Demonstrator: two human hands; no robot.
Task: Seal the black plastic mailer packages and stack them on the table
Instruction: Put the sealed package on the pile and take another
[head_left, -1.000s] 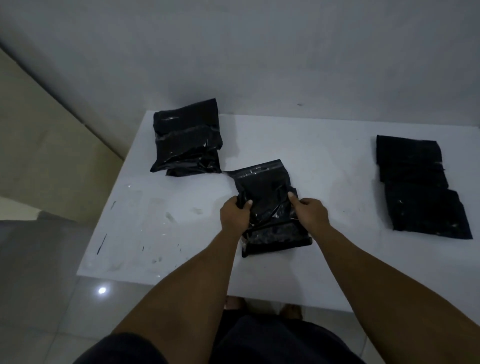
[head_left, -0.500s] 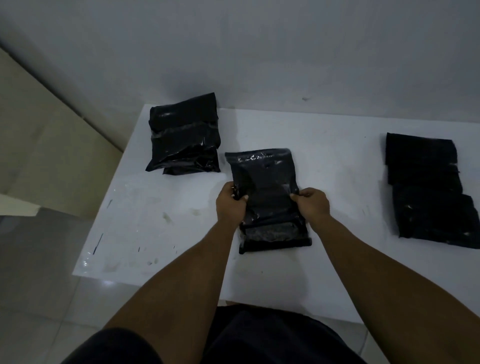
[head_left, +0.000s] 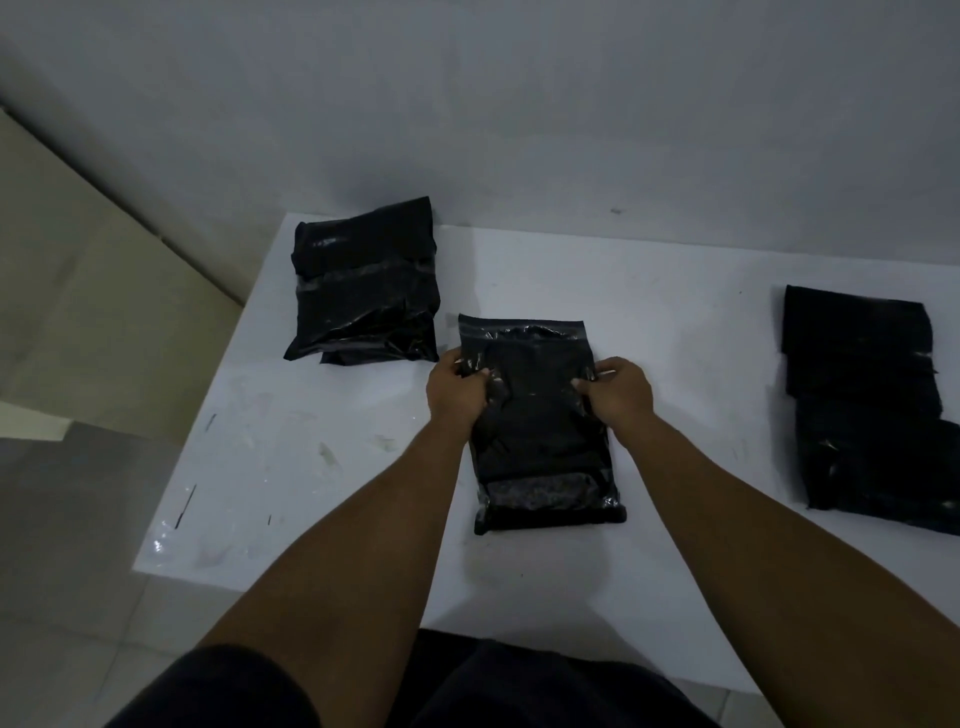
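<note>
Evidently we were mid-seal — our left hand (head_left: 457, 395) and right hand (head_left: 621, 389) each pinched a side edge of the mailer (head_left: 540, 436) lying flat on the table (head_left: 311, 467), its flap (head_left: 522, 328) not yet folded — so next, we judged, it needed folding over and pressing down.

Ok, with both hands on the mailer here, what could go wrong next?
1. The mailer is wrinkled where the left hand and right hand pinch it, so its open flap may seal creased or skewed.
2. The stack sits uneven near the table edge; another package might slide off.
</note>
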